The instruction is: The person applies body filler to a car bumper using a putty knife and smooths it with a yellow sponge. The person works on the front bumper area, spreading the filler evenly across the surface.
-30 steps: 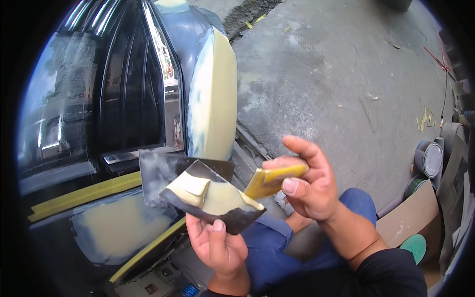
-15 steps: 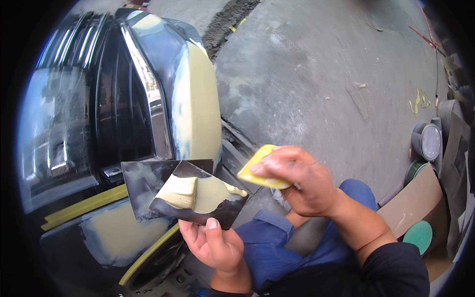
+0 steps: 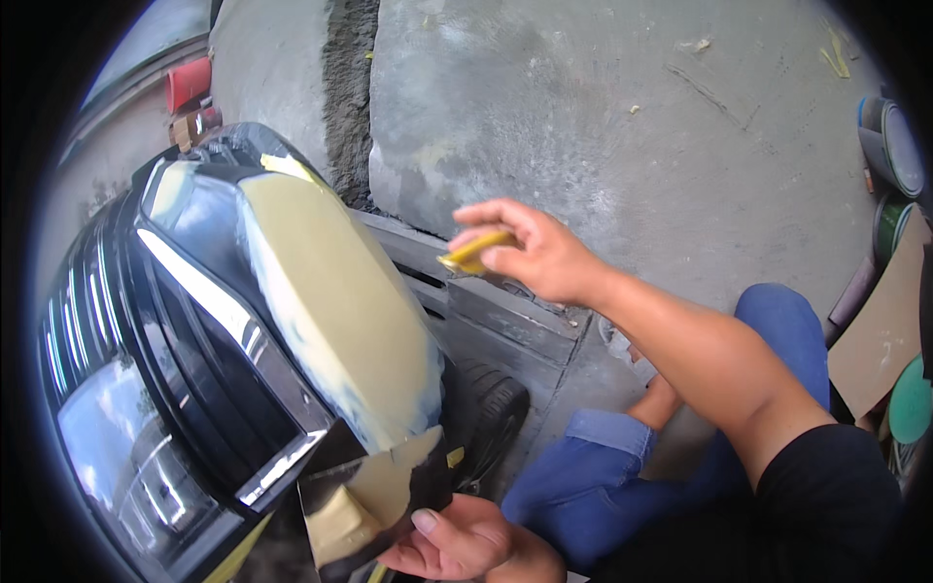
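Two hands in view. Right hand [image 3: 549, 260] raised at one o'clock, fingers pinched together on yellow spreader [image 3: 474, 255], lifted clear of dark mixing board [image 3: 374, 500] since half a second ago. Left hand [image 3: 466, 542] at six o'clock, thumb clamped on board edge, pale filler [image 3: 340, 515] on it. Filler-coated car corner [image 3: 335, 311] at nine o'clock. Judged: loading finished, spreader heading to panel.

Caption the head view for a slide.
Right hand holds a yellow spreader beside a filler-coated bumper; left hand grips a dark board.
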{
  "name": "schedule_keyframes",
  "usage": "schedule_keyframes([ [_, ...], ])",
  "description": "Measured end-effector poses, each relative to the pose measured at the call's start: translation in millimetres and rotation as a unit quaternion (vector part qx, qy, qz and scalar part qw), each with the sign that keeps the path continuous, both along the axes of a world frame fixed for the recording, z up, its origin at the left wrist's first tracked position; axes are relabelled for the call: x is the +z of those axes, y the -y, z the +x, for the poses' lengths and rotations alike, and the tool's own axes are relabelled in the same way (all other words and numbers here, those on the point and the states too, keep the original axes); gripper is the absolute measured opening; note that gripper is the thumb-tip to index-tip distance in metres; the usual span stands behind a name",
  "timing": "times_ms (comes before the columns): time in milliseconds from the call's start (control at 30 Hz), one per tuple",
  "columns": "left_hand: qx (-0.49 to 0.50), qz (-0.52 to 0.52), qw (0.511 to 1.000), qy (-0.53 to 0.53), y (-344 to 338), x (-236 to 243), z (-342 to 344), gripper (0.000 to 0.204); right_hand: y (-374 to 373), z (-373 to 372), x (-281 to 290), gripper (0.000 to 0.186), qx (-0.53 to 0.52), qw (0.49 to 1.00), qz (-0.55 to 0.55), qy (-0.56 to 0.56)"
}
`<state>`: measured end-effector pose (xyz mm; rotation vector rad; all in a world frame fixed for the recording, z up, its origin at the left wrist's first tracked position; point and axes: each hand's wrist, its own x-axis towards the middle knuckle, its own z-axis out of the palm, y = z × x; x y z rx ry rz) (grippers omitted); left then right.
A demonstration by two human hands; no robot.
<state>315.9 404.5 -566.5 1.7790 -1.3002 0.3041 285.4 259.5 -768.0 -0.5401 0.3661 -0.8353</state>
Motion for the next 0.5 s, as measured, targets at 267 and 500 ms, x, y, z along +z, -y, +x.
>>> schedule_keyframes([
  [267, -0.052, 0.007, 0.999, -0.009, -5, -20, 19, 0.056, 73, 97, -17, 0.043, -0.034, 0.996, 0.011, 0.085],
  [500, 0.012, 0.076, 0.994, -0.080, 19, -24, 7, 0.058, 100, 126, -9, 0.043, -0.073, 0.991, -0.020, 0.106],
])
